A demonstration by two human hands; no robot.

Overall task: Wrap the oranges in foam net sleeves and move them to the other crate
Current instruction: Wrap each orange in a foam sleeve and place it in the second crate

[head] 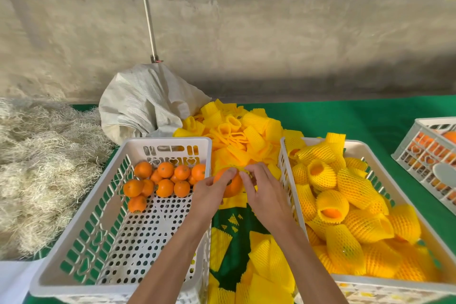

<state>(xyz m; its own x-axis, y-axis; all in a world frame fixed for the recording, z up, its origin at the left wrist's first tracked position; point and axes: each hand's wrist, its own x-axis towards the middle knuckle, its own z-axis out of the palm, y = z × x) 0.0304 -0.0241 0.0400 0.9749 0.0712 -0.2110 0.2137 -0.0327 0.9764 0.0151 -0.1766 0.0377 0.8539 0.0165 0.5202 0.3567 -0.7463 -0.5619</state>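
Note:
Between the two crates my left hand (209, 190) grips a bare orange (229, 185). My right hand (261, 192) pinches a yellow foam net sleeve (243, 169) stretched over the orange's top. The left white crate (74, 266) holds several unwrapped oranges (165, 180) at its far end. The right white crate (404, 284) is heaped with wrapped oranges (345, 195) in yellow sleeves.
A pile of loose yellow sleeves (246, 131) lies behind the crates, with more sleeves (266, 261) on the green table (370, 116) between them. A white sack (145, 101) stands at the back, straw (37, 155) to the left, a third crate (431, 163) far right.

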